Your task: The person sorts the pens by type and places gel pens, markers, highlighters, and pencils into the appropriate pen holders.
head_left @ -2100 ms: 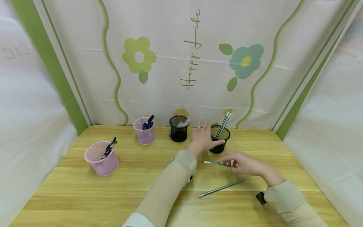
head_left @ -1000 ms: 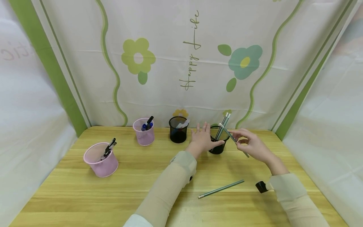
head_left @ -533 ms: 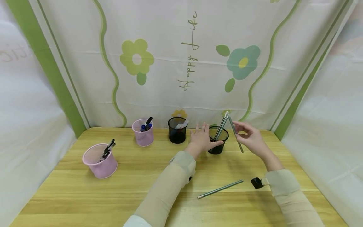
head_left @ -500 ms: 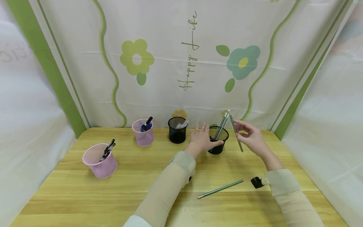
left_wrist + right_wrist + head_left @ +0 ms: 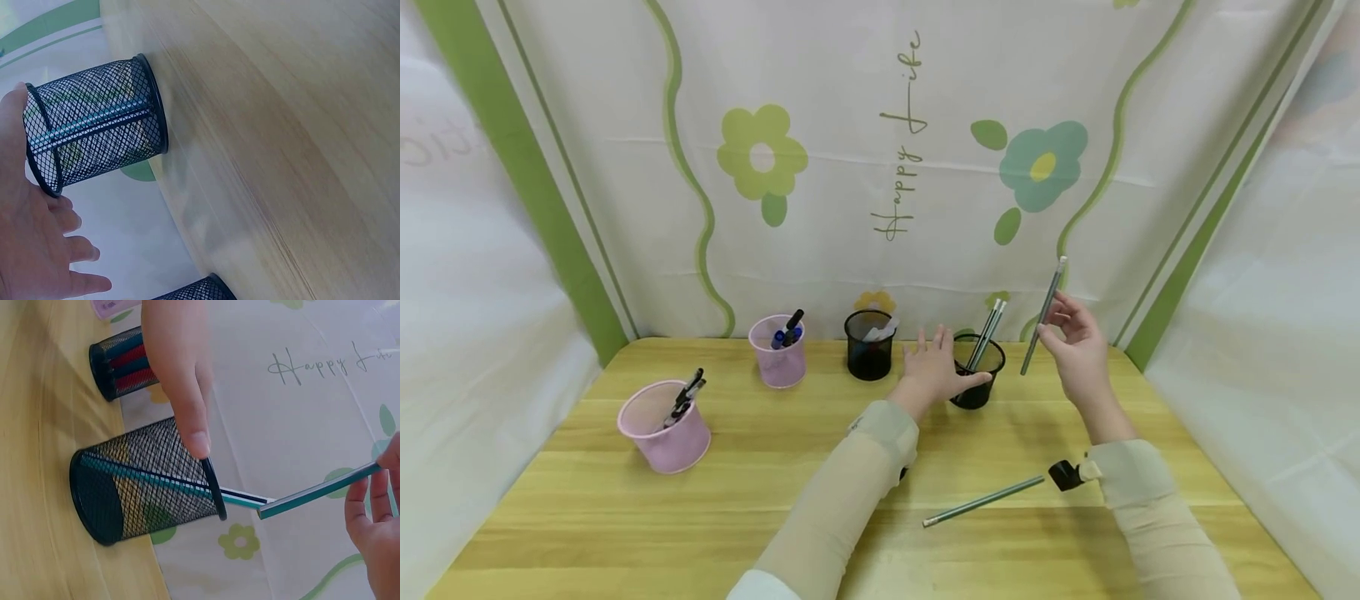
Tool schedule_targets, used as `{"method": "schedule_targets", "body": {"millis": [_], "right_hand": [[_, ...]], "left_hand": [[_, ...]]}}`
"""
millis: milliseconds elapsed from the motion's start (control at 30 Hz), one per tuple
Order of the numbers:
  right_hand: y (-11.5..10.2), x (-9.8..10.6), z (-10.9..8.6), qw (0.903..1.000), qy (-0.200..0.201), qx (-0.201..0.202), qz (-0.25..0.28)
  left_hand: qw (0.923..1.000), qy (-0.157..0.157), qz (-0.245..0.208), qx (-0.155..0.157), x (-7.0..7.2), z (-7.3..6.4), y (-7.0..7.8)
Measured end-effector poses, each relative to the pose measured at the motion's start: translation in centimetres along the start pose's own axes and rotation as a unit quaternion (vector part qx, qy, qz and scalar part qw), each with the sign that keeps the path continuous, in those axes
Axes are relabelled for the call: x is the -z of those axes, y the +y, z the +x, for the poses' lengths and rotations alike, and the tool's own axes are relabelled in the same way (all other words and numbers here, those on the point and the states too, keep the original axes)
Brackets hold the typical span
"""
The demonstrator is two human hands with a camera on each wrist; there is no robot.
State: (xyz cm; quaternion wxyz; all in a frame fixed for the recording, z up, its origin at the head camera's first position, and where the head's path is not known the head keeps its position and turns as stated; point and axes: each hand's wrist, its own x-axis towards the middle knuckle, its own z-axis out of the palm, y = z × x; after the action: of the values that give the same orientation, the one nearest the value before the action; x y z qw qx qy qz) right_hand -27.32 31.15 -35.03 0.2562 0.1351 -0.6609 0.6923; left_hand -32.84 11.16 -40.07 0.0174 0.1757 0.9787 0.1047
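My right hand [image 5: 1081,354] pinches a green pencil [image 5: 1049,297] in the air, eraser end up, right of a black mesh pen cup [image 5: 973,395]. In the right wrist view, the lower tip of the held pencil [image 5: 319,490] appears close to the eraser ends of the pencils [image 5: 240,497] standing in that cup. My left hand [image 5: 931,373] has its fingers spread, its thumb lying over the cup's rim. From the left wrist view, the mesh cup [image 5: 94,119] stands upright beside that hand. Another green pencil [image 5: 983,502] lies on the table in front.
A second black mesh cup [image 5: 870,364] stands left of my left hand, holding pens with pale ends. Farther left are a pink cup [image 5: 782,369] with blue and black pens and a larger pink cup [image 5: 672,446] with black pens. A printed curtain [image 5: 835,250] hangs behind the table.
My right hand has lifted the pencil from the table, brought it beside the cup, then raised it and turned it more upright, tilting right. My left hand stays at the cup.
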Motion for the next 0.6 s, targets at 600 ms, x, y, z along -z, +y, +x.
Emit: {"method": "schedule_targets", "body": {"millis": [600], "right_hand": [[2.9, -2.5, 1.0, 0.9916, 0.119, -0.004, 0.05]], "left_hand": [[0.9999, -0.004, 0.009, 0.004, 0.2, 0.1, 0.1]]}}
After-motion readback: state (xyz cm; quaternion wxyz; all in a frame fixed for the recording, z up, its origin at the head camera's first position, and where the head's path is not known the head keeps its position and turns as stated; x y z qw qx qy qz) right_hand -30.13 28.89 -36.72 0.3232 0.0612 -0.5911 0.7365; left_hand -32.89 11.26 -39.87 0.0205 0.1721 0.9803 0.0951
